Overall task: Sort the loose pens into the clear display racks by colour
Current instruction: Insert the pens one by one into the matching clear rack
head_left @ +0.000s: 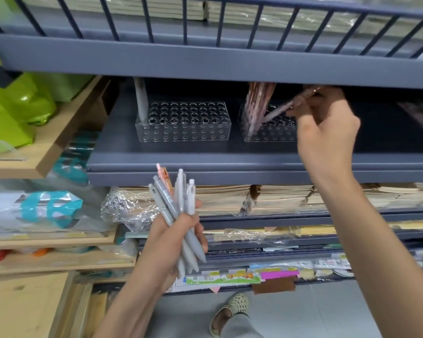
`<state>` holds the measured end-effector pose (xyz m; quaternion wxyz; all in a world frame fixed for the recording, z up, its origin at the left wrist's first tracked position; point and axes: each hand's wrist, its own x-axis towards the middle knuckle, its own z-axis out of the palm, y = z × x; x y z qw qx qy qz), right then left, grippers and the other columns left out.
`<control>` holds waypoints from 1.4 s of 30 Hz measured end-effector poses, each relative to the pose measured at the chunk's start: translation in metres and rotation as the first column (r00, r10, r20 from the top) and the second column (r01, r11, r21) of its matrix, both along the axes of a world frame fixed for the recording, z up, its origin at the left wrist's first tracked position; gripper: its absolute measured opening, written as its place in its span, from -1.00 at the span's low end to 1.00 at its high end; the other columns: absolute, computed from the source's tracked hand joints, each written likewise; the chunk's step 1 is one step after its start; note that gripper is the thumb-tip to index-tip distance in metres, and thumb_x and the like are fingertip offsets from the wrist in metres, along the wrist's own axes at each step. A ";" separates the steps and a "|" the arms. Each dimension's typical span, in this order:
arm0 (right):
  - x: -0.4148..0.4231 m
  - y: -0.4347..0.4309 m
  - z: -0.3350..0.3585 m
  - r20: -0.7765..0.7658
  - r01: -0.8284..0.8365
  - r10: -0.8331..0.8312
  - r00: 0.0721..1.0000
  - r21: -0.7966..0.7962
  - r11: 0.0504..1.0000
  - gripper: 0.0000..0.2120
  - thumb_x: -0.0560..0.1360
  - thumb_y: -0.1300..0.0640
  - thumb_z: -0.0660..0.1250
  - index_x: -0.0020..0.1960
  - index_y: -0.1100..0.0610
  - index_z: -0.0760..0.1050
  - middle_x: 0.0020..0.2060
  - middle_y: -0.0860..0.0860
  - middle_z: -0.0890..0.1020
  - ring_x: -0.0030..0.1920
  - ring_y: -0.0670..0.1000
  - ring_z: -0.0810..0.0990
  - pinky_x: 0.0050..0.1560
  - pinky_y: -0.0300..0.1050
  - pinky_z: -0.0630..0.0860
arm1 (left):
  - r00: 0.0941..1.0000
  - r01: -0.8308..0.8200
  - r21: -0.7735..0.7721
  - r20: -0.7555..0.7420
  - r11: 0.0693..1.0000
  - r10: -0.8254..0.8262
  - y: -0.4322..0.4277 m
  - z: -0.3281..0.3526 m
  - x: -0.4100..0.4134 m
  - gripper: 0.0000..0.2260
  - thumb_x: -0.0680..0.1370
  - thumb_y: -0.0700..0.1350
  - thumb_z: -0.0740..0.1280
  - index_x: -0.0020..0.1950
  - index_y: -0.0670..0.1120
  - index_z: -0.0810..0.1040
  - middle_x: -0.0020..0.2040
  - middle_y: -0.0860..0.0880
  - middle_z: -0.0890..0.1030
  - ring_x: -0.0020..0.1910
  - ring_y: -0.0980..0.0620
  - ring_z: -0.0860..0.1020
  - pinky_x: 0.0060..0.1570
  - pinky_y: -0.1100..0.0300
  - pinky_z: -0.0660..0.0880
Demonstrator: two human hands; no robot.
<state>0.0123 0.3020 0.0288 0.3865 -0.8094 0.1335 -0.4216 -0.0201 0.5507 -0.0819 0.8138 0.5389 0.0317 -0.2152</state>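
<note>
Two clear display racks stand on the dark grey shelf. The left rack (183, 123) holds one grey pen (141, 98) upright at its left end. Several pink pens (258, 101) stand in the left end of the right rack (264, 128). My right hand (327, 125) pinches a pink pen (282, 109), tilted with its tip down in the right rack's holes. Below the shelf, my left hand (171, 240) grips a bundle of several grey pens (181, 215) with one pink pen (164, 175) among them.
The grey shelf edge (205, 164) runs in front of the racks, and an upper shelf (205, 59) with a railing hangs low over them. Stacked paper goods fill the shelves below. Wooden shelves with green bags (15, 101) stand at left. A sandalled foot (230, 311) is on the floor.
</note>
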 end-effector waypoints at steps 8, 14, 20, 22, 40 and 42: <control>0.032 -0.008 0.001 -0.302 -0.118 0.015 0.953 -0.326 0.938 -0.83 0.55 0.16 0.22 0.11 0.06 0.51 -0.18 -0.02 0.63 -0.09 0.14 0.57 -0.11 -0.20 0.20 | 0.999 0.018 0.000 0.044 1.000 -0.018 0.005 -0.003 0.003 -0.74 0.41 -0.12 0.43 0.10 -0.05 0.67 -0.41 -0.08 0.55 -0.43 -0.14 0.61 -0.35 0.10 0.59; 0.041 -0.008 0.008 -0.389 -0.122 -0.054 0.920 -0.413 0.902 -0.88 0.53 0.17 0.17 -0.06 -0.01 0.44 -0.23 0.04 0.61 -0.11 0.21 0.54 -0.19 -0.14 0.16 | 0.999 0.024 0.013 0.034 1.000 -0.024 0.011 -0.004 0.001 -0.76 0.39 -0.13 0.44 0.05 0.00 0.70 -0.41 -0.08 0.53 -0.47 -0.11 0.56 -0.43 0.14 0.53; 0.045 -0.005 0.016 -0.474 -0.111 -0.072 0.878 -0.348 0.931 -0.80 0.54 0.16 0.15 -0.01 0.15 0.55 -0.11 0.21 0.66 0.00 0.29 0.56 0.08 0.02 0.52 | 0.999 0.030 -0.005 0.038 1.000 -0.030 0.015 -0.005 0.000 -0.67 0.39 -0.17 0.42 0.15 -0.15 0.61 -0.39 -0.11 0.51 -0.48 -0.11 0.53 -0.46 0.12 0.52; 0.044 -0.004 0.017 -0.493 -0.116 -0.047 0.869 -0.296 0.948 -0.78 0.54 0.14 0.15 0.03 0.15 0.56 -0.09 0.22 0.66 0.04 0.29 0.56 0.14 0.04 0.51 | 0.998 0.047 -0.009 0.050 0.999 -0.046 0.016 -0.005 -0.002 -0.67 0.39 -0.18 0.41 0.15 -0.17 0.60 -0.40 -0.11 0.50 -0.49 -0.10 0.52 -0.46 0.12 0.51; -0.038 0.109 -0.023 -0.466 -0.639 0.737 0.490 0.384 0.667 -0.89 0.43 0.09 0.50 -0.08 0.11 0.67 -0.31 -0.01 0.66 -0.39 -0.11 0.52 -0.32 -0.27 0.49 | 0.988 0.083 0.064 0.126 0.994 -0.090 0.033 -0.008 -0.013 -0.67 0.41 -0.18 0.42 0.15 -0.20 0.50 -0.42 -0.15 0.53 -0.48 -0.11 0.53 -0.45 0.13 0.51; -0.037 0.118 -0.028 -0.460 -0.657 0.768 0.446 0.414 0.630 -0.90 0.43 0.14 0.50 -0.09 0.14 0.65 -0.35 -0.06 0.64 -0.40 -0.14 0.50 -0.33 -0.26 0.47 | 0.984 0.082 0.069 0.153 0.994 -0.092 0.036 -0.008 -0.014 -0.85 0.42 -0.19 0.41 -0.01 -0.07 0.60 -0.42 -0.15 0.53 -0.48 -0.12 0.54 -0.44 0.11 0.51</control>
